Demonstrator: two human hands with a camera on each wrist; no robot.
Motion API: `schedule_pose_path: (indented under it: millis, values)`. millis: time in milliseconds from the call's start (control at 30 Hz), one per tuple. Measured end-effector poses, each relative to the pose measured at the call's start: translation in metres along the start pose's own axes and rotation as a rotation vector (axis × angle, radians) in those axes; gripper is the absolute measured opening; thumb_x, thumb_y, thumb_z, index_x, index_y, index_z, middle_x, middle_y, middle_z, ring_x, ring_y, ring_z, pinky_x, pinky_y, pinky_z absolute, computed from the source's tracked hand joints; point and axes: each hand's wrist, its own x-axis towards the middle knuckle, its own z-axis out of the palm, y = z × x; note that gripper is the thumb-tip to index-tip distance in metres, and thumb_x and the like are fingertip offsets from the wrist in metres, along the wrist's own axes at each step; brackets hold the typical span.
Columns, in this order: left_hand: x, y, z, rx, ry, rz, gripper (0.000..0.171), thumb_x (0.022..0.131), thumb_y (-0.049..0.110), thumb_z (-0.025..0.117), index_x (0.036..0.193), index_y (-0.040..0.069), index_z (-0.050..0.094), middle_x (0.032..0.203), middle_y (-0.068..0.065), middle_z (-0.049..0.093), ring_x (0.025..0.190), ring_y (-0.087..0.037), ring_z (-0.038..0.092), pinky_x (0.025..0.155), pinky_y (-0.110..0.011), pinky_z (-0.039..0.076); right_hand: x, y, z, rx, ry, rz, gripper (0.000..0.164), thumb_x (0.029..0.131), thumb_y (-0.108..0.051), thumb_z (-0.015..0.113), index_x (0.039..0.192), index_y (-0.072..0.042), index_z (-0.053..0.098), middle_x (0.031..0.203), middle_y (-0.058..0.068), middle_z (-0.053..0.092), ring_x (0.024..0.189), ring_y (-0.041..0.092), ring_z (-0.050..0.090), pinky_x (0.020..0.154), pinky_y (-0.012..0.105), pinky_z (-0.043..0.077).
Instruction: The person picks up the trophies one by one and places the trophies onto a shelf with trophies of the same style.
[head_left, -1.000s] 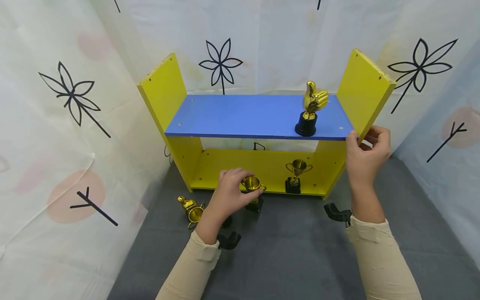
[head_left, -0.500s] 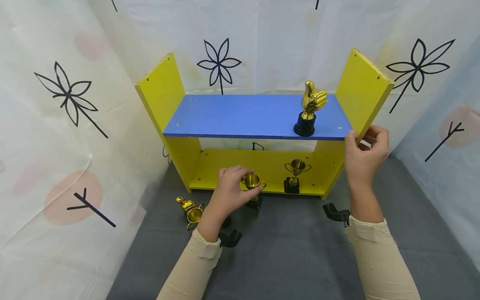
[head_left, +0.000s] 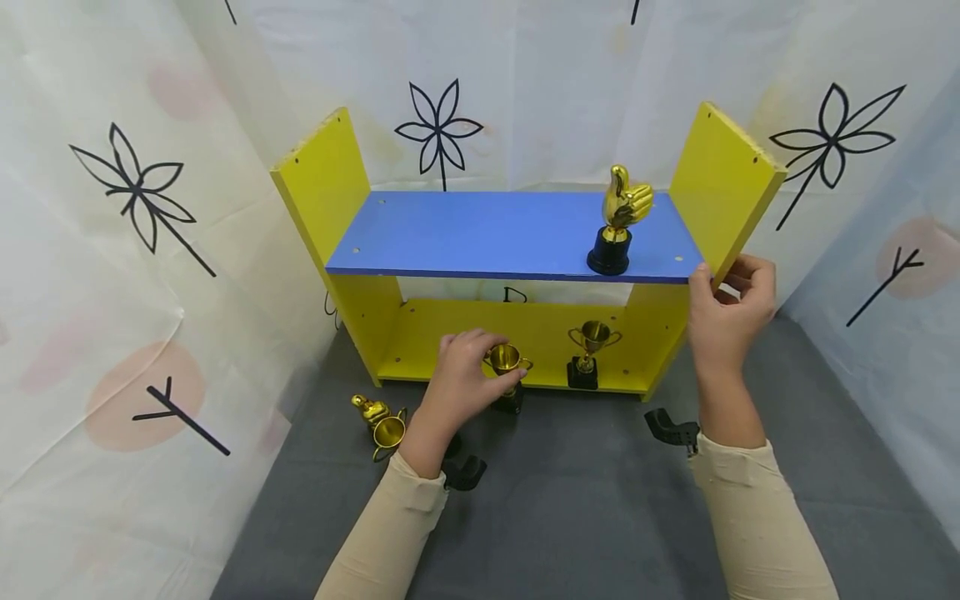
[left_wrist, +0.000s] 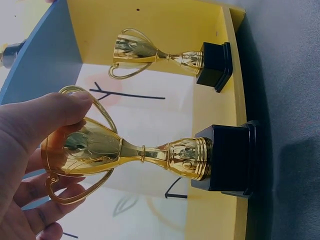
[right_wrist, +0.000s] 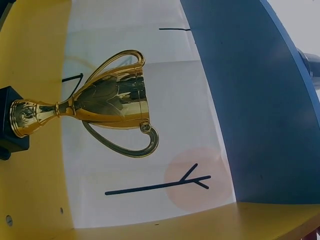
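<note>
My left hand [head_left: 468,375] grips a gold trophy cup [left_wrist: 85,150] by its bowl, the thumb over one handle. Its black base [left_wrist: 230,157] is at the front edge of the lower yellow shelf [head_left: 450,333]; whether it rests on anything I cannot tell. A second trophy cup [head_left: 595,337] stands upright on that shelf to the right, large in the right wrist view as well. At the right side panel [head_left: 727,183], my right hand [head_left: 731,308] holds the front edge, thumb by the blue shelf's corner. That hand is out of the right wrist view.
A thumbs-up trophy [head_left: 618,217] stands on the right of the blue upper shelf [head_left: 465,229]. Left of my left forearm, a gold figure trophy [head_left: 371,408] and another cup [head_left: 389,431] are on the grey floor cloth [head_left: 570,500], partly hidden by the arm.
The left hand's trophy cup has shifted slightly forward toward the lower shelf. My right hand keeps its hold on the side panel.
</note>
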Motion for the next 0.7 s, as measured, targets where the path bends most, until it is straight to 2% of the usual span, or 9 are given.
schedule_pose_path:
  millis: [300, 700]
  values:
    - [0.002, -0.002, 0.005, 0.013, 0.003, -0.012, 0.046, 0.088, 0.039, 0.089, 0.123, 0.012, 0.076, 0.113, -0.004, 0.077, 0.105, -0.024, 0.069, 0.097, -0.053, 0.042, 0.003, 0.018, -0.001, -0.024, 0.002, 0.018, 0.017, 0.093, -0.015, 0.073, 0.108, -0.017, 0.067, 0.105, -0.01, 0.062, 0.095, 0.008, 0.061, 0.081, 0.021, 0.053]
    - [0.011, -0.004, 0.009, 0.034, -0.009, -0.024, 0.049, 0.088, 0.041, 0.088, 0.124, 0.01, 0.077, 0.114, -0.006, 0.077, 0.105, -0.024, 0.069, 0.097, -0.054, 0.043, 0.001, 0.006, 0.001, -0.013, 0.001, 0.026, 0.016, 0.094, -0.014, 0.072, 0.109, -0.017, 0.066, 0.105, -0.01, 0.062, 0.096, 0.008, 0.061, 0.082, 0.021, 0.053]
